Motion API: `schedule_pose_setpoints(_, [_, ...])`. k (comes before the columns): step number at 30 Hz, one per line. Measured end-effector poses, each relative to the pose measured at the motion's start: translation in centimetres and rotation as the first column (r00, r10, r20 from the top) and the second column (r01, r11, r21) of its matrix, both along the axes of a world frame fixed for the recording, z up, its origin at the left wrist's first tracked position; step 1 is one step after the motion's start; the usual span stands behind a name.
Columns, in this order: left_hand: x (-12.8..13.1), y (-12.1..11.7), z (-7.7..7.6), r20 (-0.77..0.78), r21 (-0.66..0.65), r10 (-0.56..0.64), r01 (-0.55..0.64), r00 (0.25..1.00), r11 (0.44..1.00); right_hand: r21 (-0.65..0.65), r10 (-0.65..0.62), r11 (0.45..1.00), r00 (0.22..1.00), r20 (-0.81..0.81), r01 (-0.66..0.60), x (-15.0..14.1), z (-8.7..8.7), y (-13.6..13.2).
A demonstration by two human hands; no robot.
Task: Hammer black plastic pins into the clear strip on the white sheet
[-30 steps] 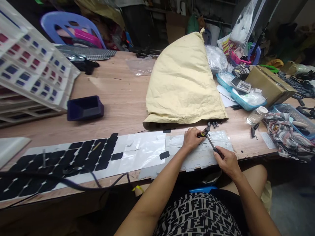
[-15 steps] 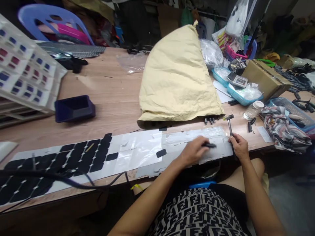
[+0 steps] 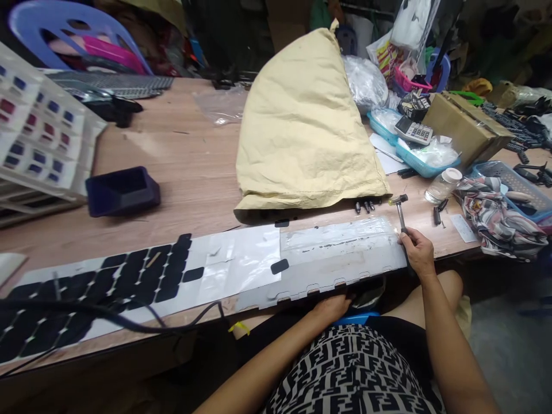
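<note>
Head view: right hand (image 3: 419,252) grips a slim, metal-shafted hammer (image 3: 401,213)

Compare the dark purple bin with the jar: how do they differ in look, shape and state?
The bin is dark purple and opaque, while the jar is see-through.
The bin is boxy with straight sides, whereas the jar is rounded.
The bin is open at the top, but the jar is closed by a white lid.
Both rest on the wooden table.
</note>
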State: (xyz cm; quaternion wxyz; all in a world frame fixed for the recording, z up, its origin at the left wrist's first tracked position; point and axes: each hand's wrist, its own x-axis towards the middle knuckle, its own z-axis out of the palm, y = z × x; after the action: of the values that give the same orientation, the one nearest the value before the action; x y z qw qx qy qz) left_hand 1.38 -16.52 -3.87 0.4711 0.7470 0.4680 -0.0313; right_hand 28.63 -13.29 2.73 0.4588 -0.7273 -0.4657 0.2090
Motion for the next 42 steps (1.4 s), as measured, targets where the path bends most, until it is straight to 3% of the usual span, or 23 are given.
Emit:
schedule_pose_setpoints(2, [0.6,-0.1,2.8,0.043,0.011,-0.154,0.153,0.987,0.988,0.0,0.004,1.0,1.0,0.002,-0.004,0.0,-0.1,0.0])
schedule_pose_setpoints(4, [1.4,0.8,5.8,0.199,0.059,-0.319,0.314,0.927,0.948,-0.001,0.004,1.0,1.0,0.009,-0.004,0.1,-0.2,0.0])
schedule_pose_setpoints(6, [2.2,3.3,8.2,0.316,0.145,-0.347,0.317,0.883,0.937,-0.003,0.0,1.0,1.0,0.014,0.0,0.1,-0.3,0.0])
schedule_pose_setpoints(7, [2.7,5.2,9.0,0.305,0.257,-0.287,0.212,0.908,0.943,-0.003,-0.002,1.0,1.0,0.014,0.002,0.0,-0.3,0.0])
schedule_pose_setpoints(8, [3.2,7.4,9.4,0.273,0.379,-0.205,0.091,0.94,0.921,-0.001,-0.004,1.0,1.0,0.012,0.004,0.0,-0.2,0.0])
schedule_pose_setpoints(10, [4.2,12.3,9.3,0.161,0.572,-0.088,-0.02,0.983,0.82,0.005,-0.009,1.0,1.0,0.005,0.009,-0.1,-0.2,0.0])
schedule_pose_setpoints(13, [5.5,18.4,8.2,-0.001,0.733,-0.1,0.069,0.995,0.677,0.007,-0.008,1.0,1.0,0.002,0.008,-0.1,-0.2,-0.1])
schedule_pose_setpoints(16, [6.3,20.9,7.3,-0.079,0.778,-0.142,0.15,0.987,0.61,0.009,-0.001,1.0,1.0,0.011,0.001,-0.1,-0.4,-0.1])
schedule_pose_setpoints(21, [6.1,19.7,6.8,0.004,0.772,-0.152,0.094,0.988,0.629,0.018,-0.004,1.0,0.999,0.038,0.003,0.0,-0.5,-0.2])
schedule_pose_setpoints(25, [5.5,19.1,6.7,-0.024,0.77,-0.174,0.13,0.984,0.625,0.014,0.002,1.0,0.999,0.041,-0.002,-0.1,-0.2,-0.3])
schedule_pose_setpoints(29, [4.6,18.5,7.0,-0.033,0.723,-0.137,0.118,0.99,0.681,0.013,0.002,1.0,0.999,0.032,-0.002,-0.2,0.0,-0.3])
schedule_pose_setpoints(36, [2.2,15.6,5.5,0.223,0.604,-0.038,-0.107,0.974,0.789,0.016,-0.001,1.0,1.0,0.028,0.001,0.0,0.0,-0.2])
schedule_pose_setpoints(42, [2.1,15.6,4.2,0.391,0.469,0.083,-0.276,0.917,0.839,0.018,0.006,1.0,1.0,0.0,-0.006,-1.1,0.7,-0.9])
